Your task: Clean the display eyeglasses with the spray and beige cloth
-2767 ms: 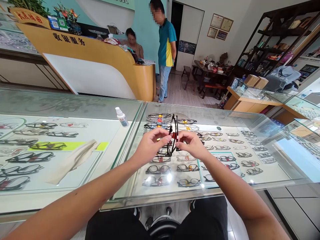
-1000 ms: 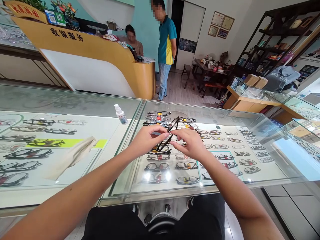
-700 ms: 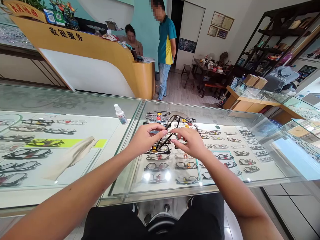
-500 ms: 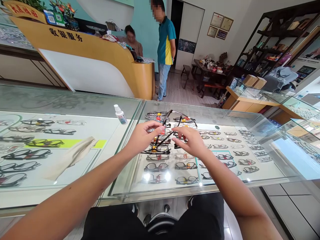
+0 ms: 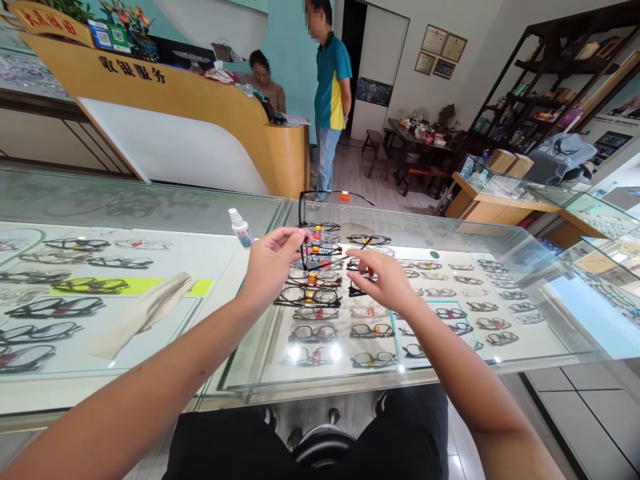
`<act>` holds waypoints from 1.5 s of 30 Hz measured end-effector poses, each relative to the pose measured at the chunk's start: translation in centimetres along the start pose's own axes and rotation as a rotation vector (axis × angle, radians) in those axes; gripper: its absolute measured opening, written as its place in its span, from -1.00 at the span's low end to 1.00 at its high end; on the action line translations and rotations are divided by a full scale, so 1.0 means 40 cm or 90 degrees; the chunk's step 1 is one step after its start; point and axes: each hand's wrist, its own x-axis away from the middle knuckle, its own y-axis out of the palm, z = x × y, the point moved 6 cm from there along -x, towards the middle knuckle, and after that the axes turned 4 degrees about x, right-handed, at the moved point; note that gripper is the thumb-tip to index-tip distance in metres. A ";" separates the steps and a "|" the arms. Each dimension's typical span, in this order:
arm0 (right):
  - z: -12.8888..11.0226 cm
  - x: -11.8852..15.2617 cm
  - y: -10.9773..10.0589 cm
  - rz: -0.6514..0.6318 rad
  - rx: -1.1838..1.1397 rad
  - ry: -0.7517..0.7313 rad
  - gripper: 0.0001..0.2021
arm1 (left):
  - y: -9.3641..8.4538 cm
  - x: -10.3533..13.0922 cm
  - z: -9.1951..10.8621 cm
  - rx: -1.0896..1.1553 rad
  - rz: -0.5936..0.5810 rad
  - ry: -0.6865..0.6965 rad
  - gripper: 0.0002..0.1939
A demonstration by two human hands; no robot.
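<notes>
You have the black glasses (image 5: pixel 302 213) pinched in the nearly closed fingers of your left hand (image 5: pixel 273 263), raised over the glass surface (image 5: pixel 250 393); your right hand (image 5: pixel 383 277), opposite those fingers, curls part-open with no clear hold. Step in hand looks like turning the glasses about in the air, and the next move seems to call for a steady left pinch, right fingers clear of the lenses. Against half a second ago, glasses stand more upright and farther left, hands wider apart.
</notes>
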 end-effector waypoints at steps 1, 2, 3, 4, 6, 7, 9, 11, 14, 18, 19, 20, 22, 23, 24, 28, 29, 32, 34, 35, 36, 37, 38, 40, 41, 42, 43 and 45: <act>0.000 0.000 0.001 -0.002 -0.001 0.000 -0.60 | -0.004 -0.002 -0.001 0.013 0.016 0.011 -0.53; 0.000 0.000 0.002 -0.003 -0.002 0.000 -0.61 | -0.008 -0.005 -0.002 0.025 0.033 0.023 -0.54; -0.001 0.000 0.003 -0.004 -0.003 -0.002 -0.61 | -0.012 -0.007 -0.003 0.034 0.048 0.032 -0.55; -0.001 0.000 0.003 -0.004 -0.003 -0.004 -0.61 | -0.015 -0.008 -0.004 0.041 0.061 0.036 -0.56; -0.003 0.000 0.004 -0.003 -0.002 -0.009 -0.61 | -0.020 -0.011 -0.005 0.053 0.081 0.036 -0.57; -0.003 0.001 0.004 -0.002 -0.002 -0.012 -0.62 | -0.022 -0.012 -0.006 0.057 0.086 0.033 -0.57; -0.005 0.002 0.004 0.000 -0.002 -0.015 -0.63 | -0.021 -0.013 -0.004 0.054 0.083 0.033 -0.56; -0.007 0.003 0.003 0.005 0.003 -0.014 -0.65 | -0.018 -0.011 0.002 0.032 0.066 0.045 -0.55; -0.018 0.006 -0.004 0.021 0.008 -0.008 -0.69 | -0.008 0.000 0.013 -0.014 0.031 0.059 -0.53; -0.059 0.011 -0.022 0.067 0.002 -0.038 -0.73 | 0.021 0.030 0.025 -0.086 -0.023 0.096 -0.57; -0.072 0.012 -0.026 0.077 0.003 -0.048 -0.72 | 0.032 0.039 0.028 -0.095 -0.040 0.116 -0.60; -0.082 0.013 -0.029 0.085 0.003 -0.055 -0.71 | 0.043 0.050 0.030 -0.099 -0.060 0.132 -0.62; -0.096 0.014 -0.028 0.087 0.000 -0.052 -0.66 | 0.065 0.072 0.030 -0.094 -0.103 0.139 -0.66; -0.100 0.015 -0.024 0.081 -0.006 -0.046 -0.64 | 0.076 0.082 0.027 -0.091 -0.125 0.128 -0.68; -0.102 0.015 -0.018 0.071 -0.014 -0.038 -0.62 | 0.084 0.092 0.024 -0.088 -0.147 0.113 -0.70; -0.106 0.018 0.017 0.007 -0.064 -0.018 -0.64 | 0.105 0.119 0.012 -0.067 -0.209 0.075 -0.76; -0.107 0.019 0.024 -0.002 -0.074 -0.014 -0.65 | 0.107 0.122 0.010 -0.058 -0.217 0.074 -0.77; -0.110 0.022 0.033 0.001 -0.090 -0.007 -0.70 | 0.110 0.123 0.001 -0.035 -0.227 0.071 -0.73; -0.107 0.022 0.032 0.008 -0.093 -0.005 -0.72 | 0.109 0.117 -0.001 -0.044 -0.234 0.071 -0.70; -0.104 0.023 0.030 0.010 -0.093 -0.004 -0.71 | 0.104 0.110 0.004 -0.063 -0.229 0.092 -0.71; -0.098 0.023 0.026 0.015 -0.090 -0.001 -0.69 | 0.095 0.099 0.014 -0.098 -0.209 0.133 -0.73; -0.091 0.023 0.021 0.023 -0.086 0.003 -0.68 | 0.079 0.084 0.029 -0.148 -0.170 0.193 -0.75; -0.081 0.022 0.015 0.035 -0.082 0.009 -0.66 | 0.057 0.068 0.046 -0.205 -0.113 0.266 -0.78; -0.059 0.022 0.000 0.066 -0.080 0.021 -0.66 | -0.003 0.029 0.078 -0.319 0.044 0.396 -0.75; -0.047 0.021 -0.007 0.083 -0.083 0.028 -0.68 | -0.039 0.005 0.085 -0.346 0.124 0.426 -0.70; -0.035 0.020 -0.013 0.097 -0.090 0.035 -0.71 | -0.079 -0.023 0.083 -0.359 0.197 0.423 -0.63; -0.024 0.020 -0.019 0.111 -0.099 0.045 -0.72 | -0.119 -0.053 0.075 -0.366 0.261 0.401 -0.56; -0.003 0.018 -0.028 0.135 -0.117 0.070 -0.71 | -0.196 -0.114 0.042 -0.375 0.350 0.306 -0.44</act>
